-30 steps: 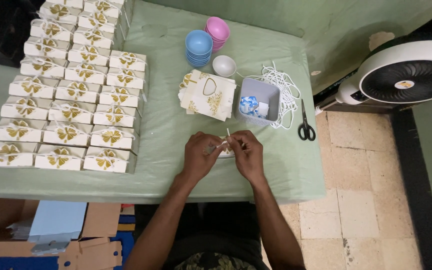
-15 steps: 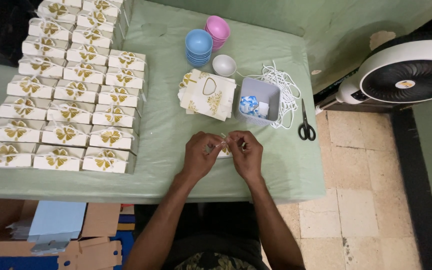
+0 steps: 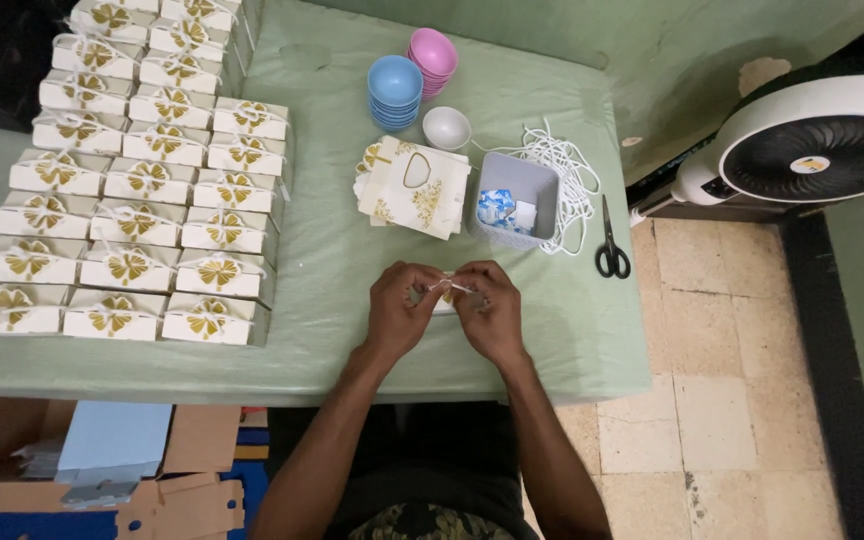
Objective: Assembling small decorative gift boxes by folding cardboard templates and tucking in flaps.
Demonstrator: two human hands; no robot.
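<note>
The person is tying a thin white string across the top of a small cream box that is sitting near the front edge of the table. The left hand and the right hand are meeting over the box, each with its fingertips pinched together on an end of the string, so the box itself is mostly hidden beneath them. Judging by this, the knotting step is in hand, and the next move seems to call for drawing both ends evenly so the loop seats on the lid without tipping the light box.

Finished boxes with gold bows are standing in close rows across the left part of the table, reaching back toward its far left corner. Flat, unfolded boxes are lying in a pile near the middle, just beside a grey tub that is holding small blue and white packets. A loose heap of white cord is lying behind and to the right of the tub, and black scissors are resting near the right edge. Blue bowls, pink bowls and one white bowl are standing toward the far edge. A pale green cloth is covering the table. A white fan is standing on the tiled floor to the right, and cardboard cartons are lying below the front left corner.
</note>
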